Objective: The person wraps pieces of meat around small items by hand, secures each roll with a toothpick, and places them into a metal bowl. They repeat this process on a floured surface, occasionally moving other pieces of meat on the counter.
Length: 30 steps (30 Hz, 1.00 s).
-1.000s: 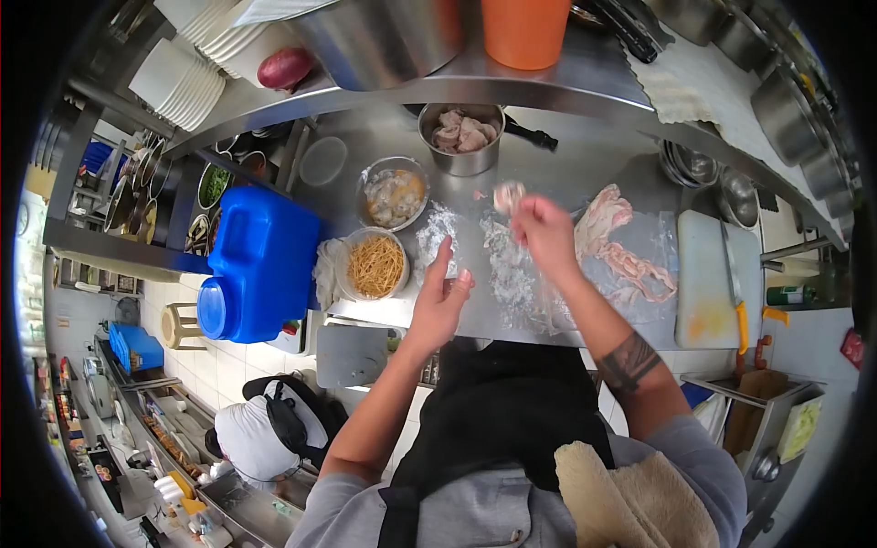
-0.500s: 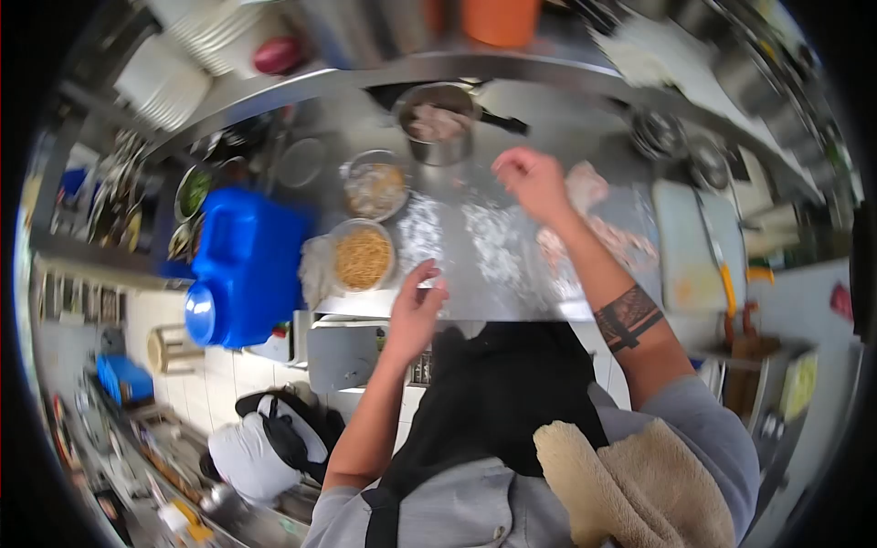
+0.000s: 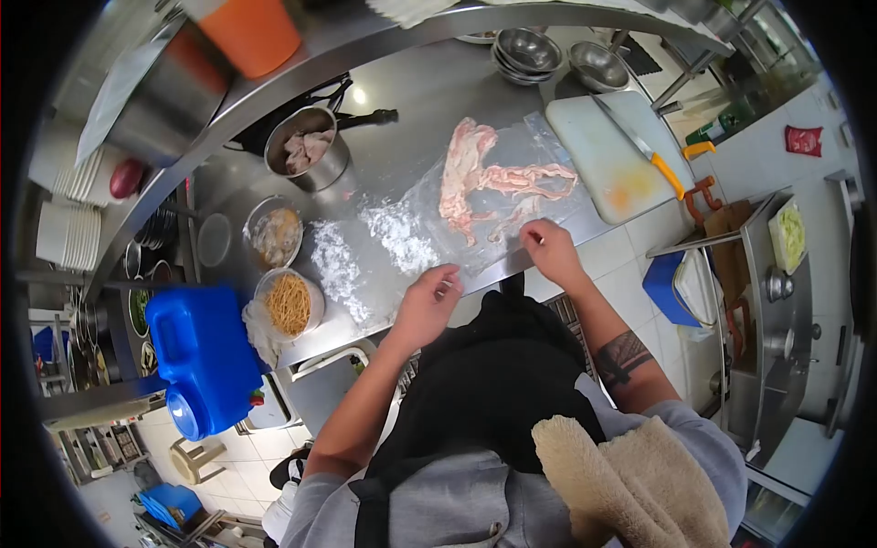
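2 bare hands are at the near edge of the steel counter [image 3: 397,151]. The left hand [image 3: 427,306] has loosely curled fingers, near the white powder [image 3: 400,239], which lies in 2 patches. The right hand [image 3: 551,253] has bent fingers, just beside the pale pink meat [image 3: 466,169] spread on a clear plastic sheet [image 3: 537,144]; whether either hand pinches anything, I cannot tell. Right of the sheet, 1 yellow-handled knife [image 3: 637,142] lies across a cutting board [image 3: 585,137].
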Each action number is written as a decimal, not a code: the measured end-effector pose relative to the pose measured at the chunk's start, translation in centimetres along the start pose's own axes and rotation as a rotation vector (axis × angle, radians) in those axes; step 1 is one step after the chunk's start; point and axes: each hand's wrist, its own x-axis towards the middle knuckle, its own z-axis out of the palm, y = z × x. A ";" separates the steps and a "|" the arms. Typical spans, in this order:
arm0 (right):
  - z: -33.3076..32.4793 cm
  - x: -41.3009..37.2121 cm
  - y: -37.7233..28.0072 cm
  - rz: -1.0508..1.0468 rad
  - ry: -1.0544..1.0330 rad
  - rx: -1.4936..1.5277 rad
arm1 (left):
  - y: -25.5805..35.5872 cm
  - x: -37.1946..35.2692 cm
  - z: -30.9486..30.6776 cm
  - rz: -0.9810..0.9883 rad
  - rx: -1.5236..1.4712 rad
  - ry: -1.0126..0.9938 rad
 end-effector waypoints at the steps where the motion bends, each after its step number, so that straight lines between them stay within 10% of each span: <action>1: -0.6 1.0 0.9 0.021 0.029 0.001 | 0.2 0.8 0.9 0.009 0.003 -0.019; 12: -4.1 13.1 8.6 -0.221 0.160 -0.294 | 2.7 13.6 8.5 0.080 0.167 -0.118; 17: -5.1 16.6 9.8 -0.118 -0.217 -0.354 | 1.6 22.3 10.6 0.493 0.536 0.283; 24: -7.3 18.1 8.4 0.009 -0.199 0.031 | 3.1 26.3 10.6 0.112 0.536 -0.017; 30: -10.1 17.6 3.3 0.106 -0.242 0.203 | 5.1 25.0 8.0 -0.020 -0.299 -0.097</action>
